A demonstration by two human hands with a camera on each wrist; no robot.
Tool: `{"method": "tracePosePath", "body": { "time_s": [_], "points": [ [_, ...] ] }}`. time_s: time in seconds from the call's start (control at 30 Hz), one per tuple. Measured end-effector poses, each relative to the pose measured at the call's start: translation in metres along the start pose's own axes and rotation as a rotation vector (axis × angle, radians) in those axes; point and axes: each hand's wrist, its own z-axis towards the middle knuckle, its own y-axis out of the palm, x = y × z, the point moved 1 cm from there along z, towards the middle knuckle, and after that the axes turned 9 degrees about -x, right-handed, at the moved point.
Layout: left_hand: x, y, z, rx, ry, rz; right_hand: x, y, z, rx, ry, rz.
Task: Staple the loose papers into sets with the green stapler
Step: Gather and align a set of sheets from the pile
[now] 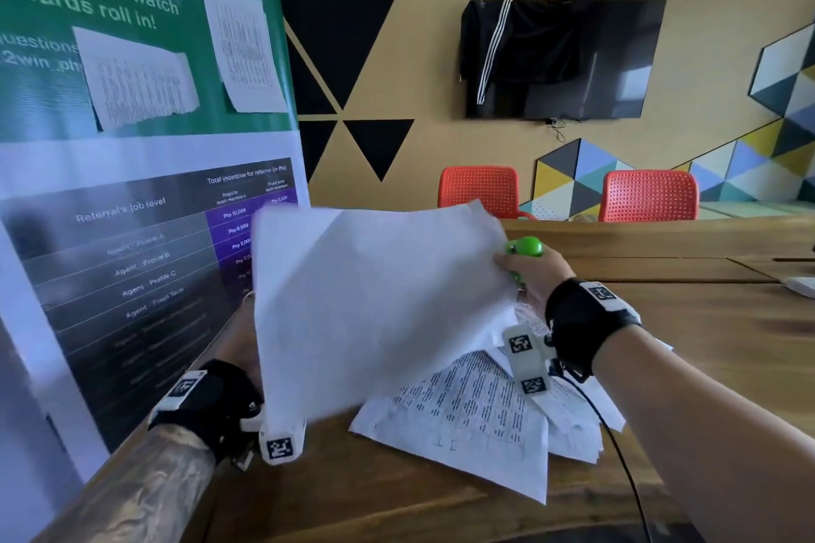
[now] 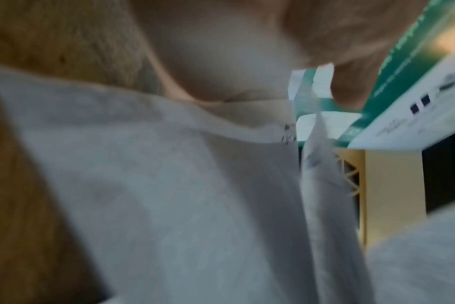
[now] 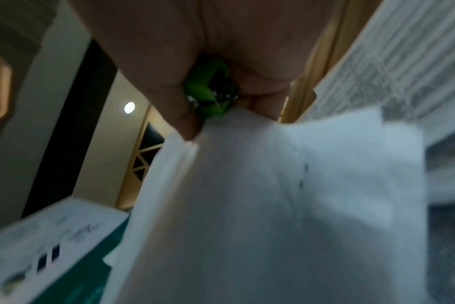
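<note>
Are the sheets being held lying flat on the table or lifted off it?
Lifted. The held sheets stand tilted above the printed pile, with the left hand at one edge and the right hand, holding the green stapler, at the other.

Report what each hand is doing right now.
Left hand: holds the raised paper set at its left edge.
Right hand: closed round the green stapler, at the set's right edge.

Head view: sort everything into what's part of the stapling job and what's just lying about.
Part of the job:
green stapler, in the right hand
lifted sheets, held by the left hand
printed papers on the table

Just there:
banner
orange chairs
wall screen
</note>
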Motion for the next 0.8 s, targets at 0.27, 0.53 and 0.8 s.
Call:
{"method": "tracePosePath", "body": {
  "time_s": [0.27,0.53,0.8],
  "points": [
    [-0.022,0.012,0.017,0.087,0.026,-0.407,0.03,0.004,0.005,0.27,0.125,0.27],
    [-0.081,0.055,0.036,0.298,-0.237,0.194,0.055,0.041,-0.039,-0.2,0.267,-0.047],
    [-0.028,0.063,0.058,0.356,-0.003,0.391,0.001,0.018,-0.039,0.064,-0.241,-0.193]
  ]
}}
